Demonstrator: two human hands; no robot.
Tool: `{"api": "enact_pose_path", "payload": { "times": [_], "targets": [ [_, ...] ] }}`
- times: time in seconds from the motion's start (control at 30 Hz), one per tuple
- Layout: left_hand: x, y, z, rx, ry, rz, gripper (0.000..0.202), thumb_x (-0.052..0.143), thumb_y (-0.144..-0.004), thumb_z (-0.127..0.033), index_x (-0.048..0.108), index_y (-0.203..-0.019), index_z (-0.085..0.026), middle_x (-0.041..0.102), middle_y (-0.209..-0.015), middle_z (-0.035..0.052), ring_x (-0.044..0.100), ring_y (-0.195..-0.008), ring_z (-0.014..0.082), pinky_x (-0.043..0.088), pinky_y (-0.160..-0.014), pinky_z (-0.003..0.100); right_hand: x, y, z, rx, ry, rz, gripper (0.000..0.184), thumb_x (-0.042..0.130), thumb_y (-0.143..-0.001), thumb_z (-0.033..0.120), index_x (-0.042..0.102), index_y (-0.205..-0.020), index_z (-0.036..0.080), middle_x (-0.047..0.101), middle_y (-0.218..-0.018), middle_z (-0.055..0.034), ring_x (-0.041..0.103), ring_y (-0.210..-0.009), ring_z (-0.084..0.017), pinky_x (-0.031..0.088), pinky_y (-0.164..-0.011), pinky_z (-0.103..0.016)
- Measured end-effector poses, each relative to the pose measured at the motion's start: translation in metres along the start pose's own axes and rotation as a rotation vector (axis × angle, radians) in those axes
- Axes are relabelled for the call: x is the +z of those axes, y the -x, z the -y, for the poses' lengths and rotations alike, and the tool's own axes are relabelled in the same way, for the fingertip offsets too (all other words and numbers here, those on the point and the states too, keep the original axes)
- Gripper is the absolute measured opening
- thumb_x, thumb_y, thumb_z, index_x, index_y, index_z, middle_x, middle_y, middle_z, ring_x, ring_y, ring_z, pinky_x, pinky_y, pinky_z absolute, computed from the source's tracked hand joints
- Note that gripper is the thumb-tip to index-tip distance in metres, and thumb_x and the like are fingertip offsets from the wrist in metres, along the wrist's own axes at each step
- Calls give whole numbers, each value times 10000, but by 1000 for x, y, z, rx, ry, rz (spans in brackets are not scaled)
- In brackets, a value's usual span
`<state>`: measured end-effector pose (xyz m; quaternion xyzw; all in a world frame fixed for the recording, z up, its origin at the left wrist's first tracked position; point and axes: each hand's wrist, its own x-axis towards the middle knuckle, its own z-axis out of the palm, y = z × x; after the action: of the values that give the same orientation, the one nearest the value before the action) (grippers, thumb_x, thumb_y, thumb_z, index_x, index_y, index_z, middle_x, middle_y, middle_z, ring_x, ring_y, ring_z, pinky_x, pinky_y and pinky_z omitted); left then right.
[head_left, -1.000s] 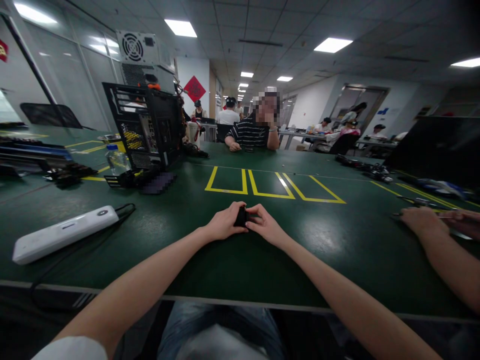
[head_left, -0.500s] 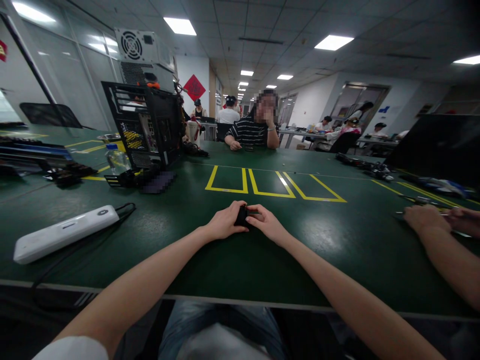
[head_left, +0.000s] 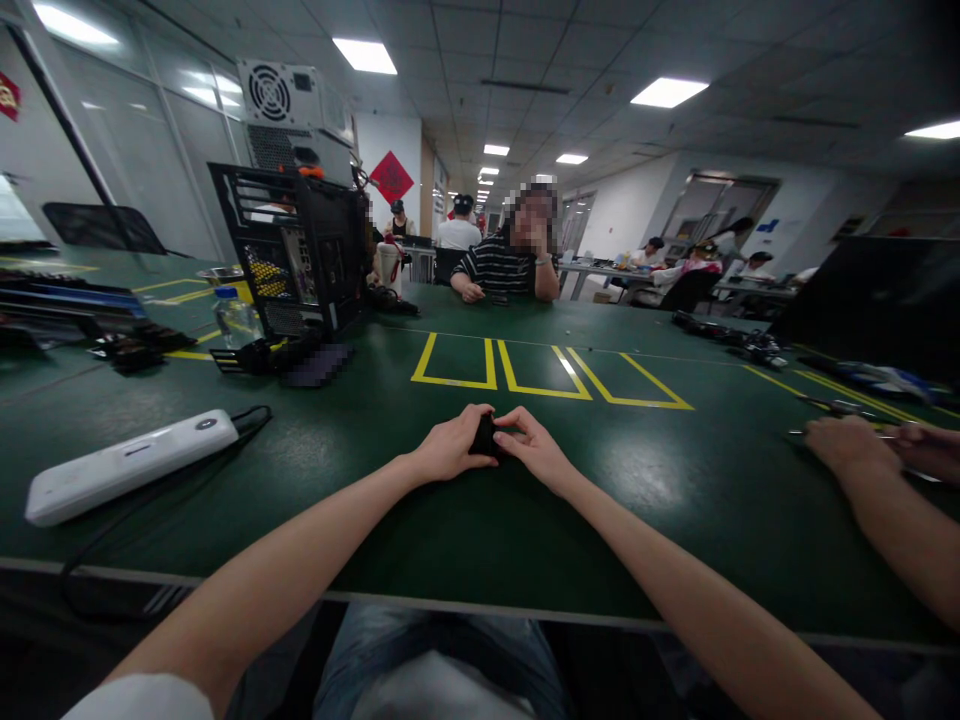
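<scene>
Between my two hands is a small black block-shaped object (head_left: pixel 484 436), just above or on the green table (head_left: pixel 420 540); its exact kind cannot be made out. My left hand (head_left: pixel 453 441) is closed round its left side, fingers over the top and thumb along the near edge. From the right, my right hand (head_left: pixel 531 445) pinches at it with thumb and fingertips. Part of the object is hidden by the fingers. Yellow tape outlines (head_left: pixel 454 383) lie on the table beyond my hands.
A white power strip-like bar (head_left: pixel 135 465) with a black cable lies at left. Behind it stand a water bottle (head_left: pixel 237 320) and an open black computer case (head_left: pixel 300 250). A co-worker's hands (head_left: pixel 855 445) hold something thin at right. Someone in a striped shirt (head_left: pixel 502 265) sits opposite.
My hands stay on the black object with almost no movement. The view has shifted very slightly. At right, the co-worker's hands and the thin thing they hold have moved a little.
</scene>
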<state>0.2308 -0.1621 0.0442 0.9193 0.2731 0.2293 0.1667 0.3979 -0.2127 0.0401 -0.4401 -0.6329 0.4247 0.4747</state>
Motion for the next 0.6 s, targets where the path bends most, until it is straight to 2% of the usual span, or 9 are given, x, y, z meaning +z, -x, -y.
{"api": "enact_pose_path", "payload": {
  "times": [0.07, 0.27, 0.4, 0.6],
  "targets": [
    [0, 0, 0, -5, -4, 7, 662, 577, -659, -430, 226, -1183, -230, 394, -1153, 73, 495, -958, 228, 429, -754, 346, 1, -1, 1, -4, -2, -3, 200, 538, -706, 310, 459, -864, 216, 489, -921, 4, 558, -773, -126, 457, -740, -328],
    [-1, 0, 1, 16, 18, 7, 649, 568, -673, -422, 221, -1186, -228, 408, -1135, 69, 500, -945, 215, 437, -750, 333, 0, 1, 3, 9, 32, 28, 281, 537, -710, 276, 454, -973, 225, 485, -1020, -15, 540, -905, -154, 431, -816, -342],
    [-1, 1, 1, 18, 5, 0, 653, 574, -670, -420, 221, -1185, -228, 407, -1135, 69, 502, -938, 219, 438, -741, 336, -1, 2, 2, 1, 20, 30, 294, 580, -677, 244, 458, -944, 224, 488, -1032, -11, 525, -952, -166, 428, -830, -346],
    [0, 0, 2, 28, 8, -9, 649, 571, -670, -422, 223, -1182, -229, 408, -1134, 70, 501, -939, 221, 436, -743, 339, 2, 2, 1, -6, -3, 12, 269, 574, -683, 266, 459, -922, 221, 517, -954, 1, 556, -861, -145, 457, -758, -312]
  ]
}}
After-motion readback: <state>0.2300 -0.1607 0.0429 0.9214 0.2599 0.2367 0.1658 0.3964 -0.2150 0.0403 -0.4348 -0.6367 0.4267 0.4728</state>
